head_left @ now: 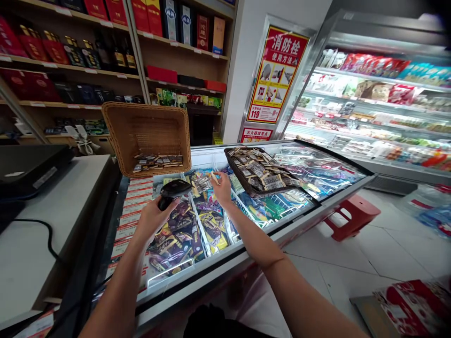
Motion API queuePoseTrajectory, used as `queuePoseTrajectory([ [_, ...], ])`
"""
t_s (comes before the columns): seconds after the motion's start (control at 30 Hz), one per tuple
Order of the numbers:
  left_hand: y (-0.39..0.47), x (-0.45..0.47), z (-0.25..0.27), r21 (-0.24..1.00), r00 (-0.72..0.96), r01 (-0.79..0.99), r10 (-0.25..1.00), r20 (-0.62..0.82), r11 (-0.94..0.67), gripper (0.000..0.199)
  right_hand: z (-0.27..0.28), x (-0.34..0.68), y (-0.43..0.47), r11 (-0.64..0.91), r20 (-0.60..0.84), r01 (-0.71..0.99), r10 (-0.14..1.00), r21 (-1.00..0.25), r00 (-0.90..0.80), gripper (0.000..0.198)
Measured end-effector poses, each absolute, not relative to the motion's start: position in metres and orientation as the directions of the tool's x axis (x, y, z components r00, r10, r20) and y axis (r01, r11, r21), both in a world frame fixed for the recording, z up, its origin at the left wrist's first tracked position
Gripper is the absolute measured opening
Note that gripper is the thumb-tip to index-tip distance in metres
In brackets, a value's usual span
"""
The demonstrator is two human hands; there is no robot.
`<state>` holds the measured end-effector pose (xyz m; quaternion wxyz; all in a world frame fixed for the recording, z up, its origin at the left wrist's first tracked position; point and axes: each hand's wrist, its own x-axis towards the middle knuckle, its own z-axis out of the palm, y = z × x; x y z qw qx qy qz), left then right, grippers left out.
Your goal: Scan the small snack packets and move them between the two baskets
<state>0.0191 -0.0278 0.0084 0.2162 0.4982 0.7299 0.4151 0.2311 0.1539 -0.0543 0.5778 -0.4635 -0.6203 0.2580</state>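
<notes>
My left hand [155, 216] is closed round the grip of a black barcode scanner [176, 188], whose head points to the right. My right hand [221, 190] pinches a small clear snack packet [203, 184], held in front of the scanner. Both hands are above the glass top of a chest freezer [225, 251]. Right of my right hand, a dark woven tray [243, 180] rests on the glass, heaped with similar small packets [259, 166]. Behind the scanner, a brown wicker basket [148, 124] lies tipped toward me, with several packets [162, 162] inside it.
Bagged frozen goods show through the freezer glass. Price labels [132, 213] line its left side, beside a white counter [66, 206] with a black cable. A red stool [355, 213] stands at right on the floor. Shelves [183, 47] and an open chiller [373, 108] stand behind.
</notes>
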Motion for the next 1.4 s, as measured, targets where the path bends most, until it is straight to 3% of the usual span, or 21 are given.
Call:
queuePoseTrajectory([
  [0.27,-0.034,0.02,0.014,0.822,-0.239,0.564,0.968,0.072,0.078,0.062,-0.051,0.245,0.16,0.389,0.398,0.103,0.912,-0.916,0.096,0.025],
  [0.57,-0.033,0.019,0.016,0.785,-0.235,0.614,0.969,0.082,0.082,0.065,-0.046,0.244,0.16,0.348,0.352,0.054,0.929,-0.936,0.114,0.028],
  [1.03,-0.032,0.019,0.017,0.756,-0.222,0.649,0.971,0.082,0.084,0.061,-0.045,0.25,0.153,0.352,0.364,0.112,0.924,-0.929,0.114,0.032],
  [1.27,-0.031,0.02,0.018,0.729,-0.287,0.67,0.954,0.085,0.137,0.061,-0.044,0.24,0.159,0.322,0.34,0.134,0.929,-0.937,0.147,0.024],
  [1.4,-0.024,0.007,0.004,0.721,-0.29,0.678,0.953,0.082,0.145,0.061,-0.038,0.245,0.163,0.336,0.381,0.231,0.905,-0.913,0.188,0.02],
])
